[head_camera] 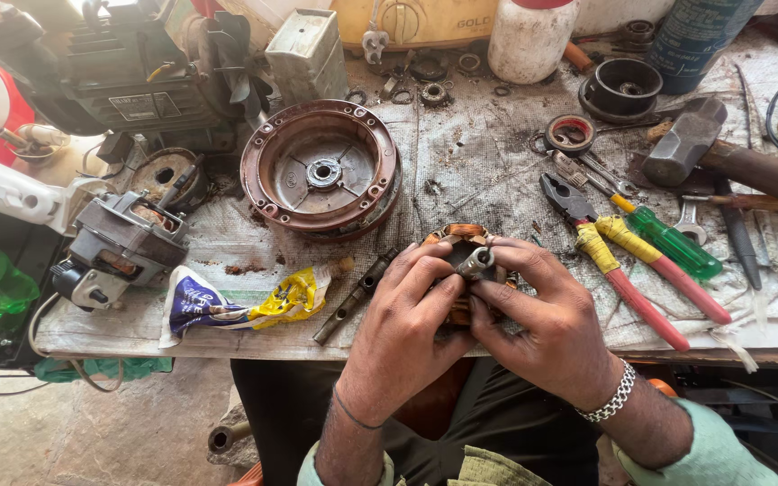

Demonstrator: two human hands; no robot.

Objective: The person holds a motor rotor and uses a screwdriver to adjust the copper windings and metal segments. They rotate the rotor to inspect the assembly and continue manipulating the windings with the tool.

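Head view: left hand [407, 310] and right hand [542, 315] both clenched around a copper-wound motor armature with a short steel shaft [472, 261], held just above the near edge of the cloth-covered workbench [461, 153]. Risk, as judged: greasy grip slips, armature drops off the edge; fingertips could nick the windings; red-handled pliers [623, 270] lie close by

A: Count on the bench [497, 162]?
B: One hammer [704, 148], one pair of pliers [619, 270], one green screwdriver [668, 241], one round rusty housing [320, 171], one small motor [119, 247].
A: Hands?
B: Two, left hand [407, 315], right hand [547, 310].
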